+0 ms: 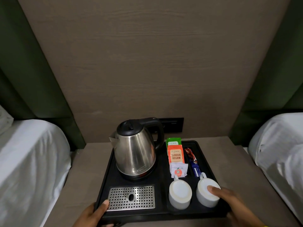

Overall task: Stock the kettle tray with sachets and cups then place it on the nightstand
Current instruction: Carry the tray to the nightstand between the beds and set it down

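Observation:
A black kettle tray [162, 212] lies on the brown nightstand [85, 169] between two beds. On it stand a steel kettle [135, 149], a perforated metal drip grate [132, 198], green and orange tea sachets [175, 154], small white sachets [178, 169], red and blue stick sachets [193, 161], and two upturned white cups [180, 194] [205, 194]. My left hand [93, 213] grips the tray's near left corner, thumb on the grate's edge. My right hand [232, 203] holds the near right corner, thumb resting on the right cup's base.
White-sheeted beds flank the nightstand at the left [29, 161] and right [278, 153]. A wood-grain wall panel rises behind, with a black socket plate [173, 124] just behind the kettle handle. Green padded headboards [24, 71] stand at both sides.

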Motion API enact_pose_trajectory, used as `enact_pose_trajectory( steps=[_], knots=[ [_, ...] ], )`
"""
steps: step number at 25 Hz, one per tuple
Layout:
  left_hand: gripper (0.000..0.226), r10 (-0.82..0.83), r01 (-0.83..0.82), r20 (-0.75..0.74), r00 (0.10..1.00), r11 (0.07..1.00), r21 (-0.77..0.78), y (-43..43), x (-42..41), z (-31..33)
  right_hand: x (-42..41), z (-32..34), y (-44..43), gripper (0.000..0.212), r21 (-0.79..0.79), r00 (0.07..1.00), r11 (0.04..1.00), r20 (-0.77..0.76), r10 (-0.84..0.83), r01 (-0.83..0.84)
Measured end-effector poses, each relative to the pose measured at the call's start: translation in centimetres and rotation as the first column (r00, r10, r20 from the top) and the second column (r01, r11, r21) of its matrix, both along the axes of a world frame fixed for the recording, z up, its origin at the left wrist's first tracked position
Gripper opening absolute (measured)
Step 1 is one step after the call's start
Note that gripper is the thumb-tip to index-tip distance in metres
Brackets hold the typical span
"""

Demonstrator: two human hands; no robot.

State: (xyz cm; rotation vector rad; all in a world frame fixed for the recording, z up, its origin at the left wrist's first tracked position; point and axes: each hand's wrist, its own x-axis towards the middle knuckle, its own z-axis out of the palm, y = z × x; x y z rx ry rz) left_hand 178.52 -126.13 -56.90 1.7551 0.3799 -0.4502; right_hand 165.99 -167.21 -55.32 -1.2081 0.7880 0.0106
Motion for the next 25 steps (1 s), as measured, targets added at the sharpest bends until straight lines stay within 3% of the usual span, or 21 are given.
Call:
enact_pose_trajectory(
  steps=[2, 5, 9, 15, 20, 25],
  knots=[
    [0.006, -0.053, 0.042, 0.083, 0.995, 0.991, 0.129, -0.2, -0.1, 0.4, 0.0, -0.6, -0.3, 0.046, -0.083, 0.999, 0.996, 0.036, 0.020, -0.017],
    [0.008, -0.061, 0.026, 0.161, 0.985, 0.977, 0.211, -0.7, -0.4, 0.8, 0.1, -2.2, -0.3, 0.030, -0.223, 0.996, 0.974, 0.082, -0.032, 0.049],
    [0.031, -0.051, -0.029, 0.278, 0.959, 0.960, 0.277, -1.4, -0.6, 0.7, 0.5, -3.9, 0.8, 0.027, -0.445, 0.990, 0.885, 0.097, -0.107, 0.139],
    [0.074, -0.157, -0.025, 0.367, 0.917, 0.895, 0.445, -1.7, -1.1, 0.9, 0.1, -3.6, 2.0, 0.051, -0.558, 0.993, 0.822, 0.036, -0.112, 0.113],
    [0.080, -0.181, -0.042, 0.412, 0.893, 0.879, 0.475, -2.2, -1.6, 1.2, 0.1, -3.9, 2.2, 0.057, -0.598, 0.987, 0.789, 0.027, -0.156, 0.142],
    [0.069, -0.274, -0.041, 0.489, 0.828, 0.840, 0.541, -2.3, -1.6, 1.2, -0.1, -4.0, 2.2, 0.060, -0.579, 0.986, 0.800, 0.057, -0.154, 0.158]
  ],
)
